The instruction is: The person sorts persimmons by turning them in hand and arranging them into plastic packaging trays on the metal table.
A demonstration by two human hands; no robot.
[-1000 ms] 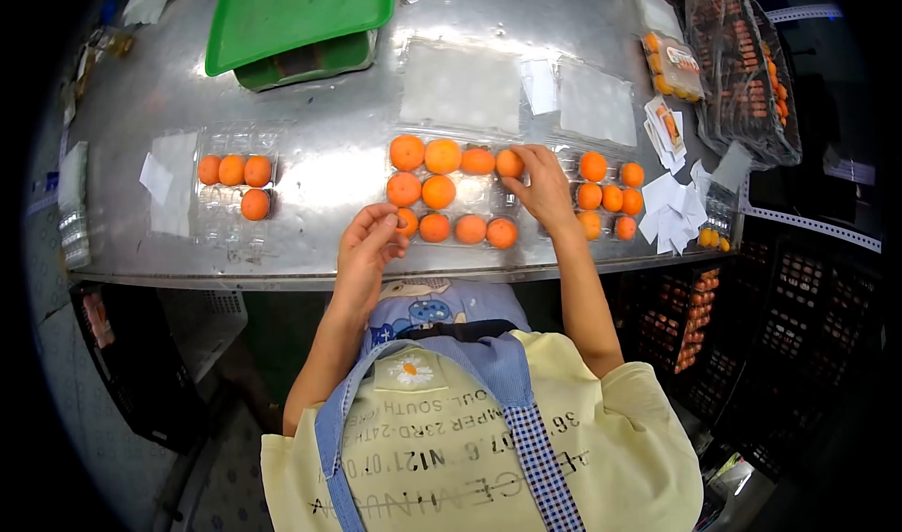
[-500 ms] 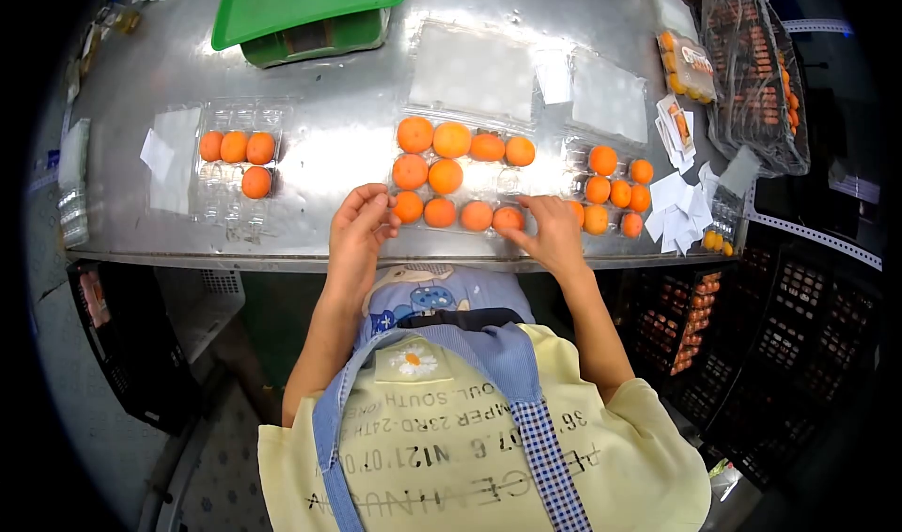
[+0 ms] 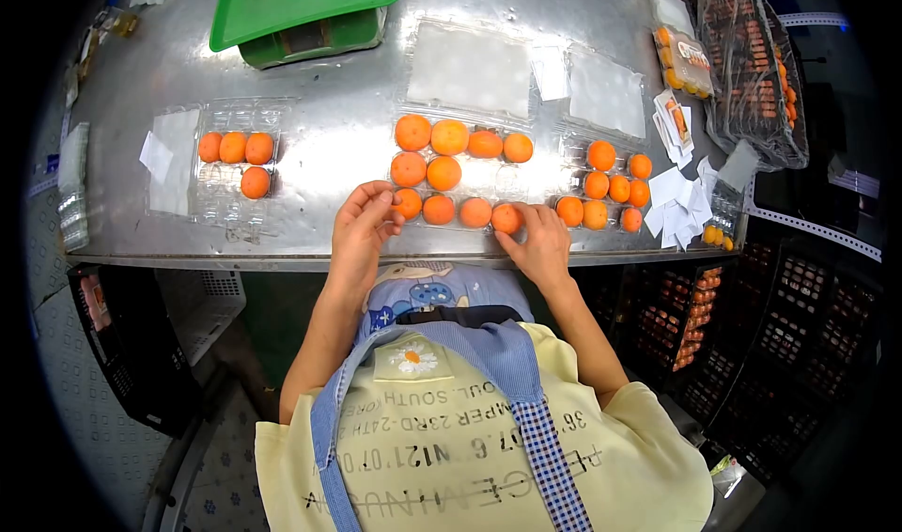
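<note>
My left hand is at the front left corner of the middle clear tray, its fingertips curled beside an orange fruit there; whether they grip it is hard to tell. At the tray's front right corner, my right hand has thumb and fingers around another orange fruit, which sits in the front row. Full rows of fruit line the tray's back and front, and two fruits lie at the left of its middle row. The tray's lid lies open behind it.
A clear tray with several fruits lies left; another with fruits is right. A green tray stands at the back. Paper labels, a packed box and a plastic-wrapped crate are on the right.
My right hand has left the fruit at the tray's back right and come forward to the one at the front right corner. My left hand has barely moved.
</note>
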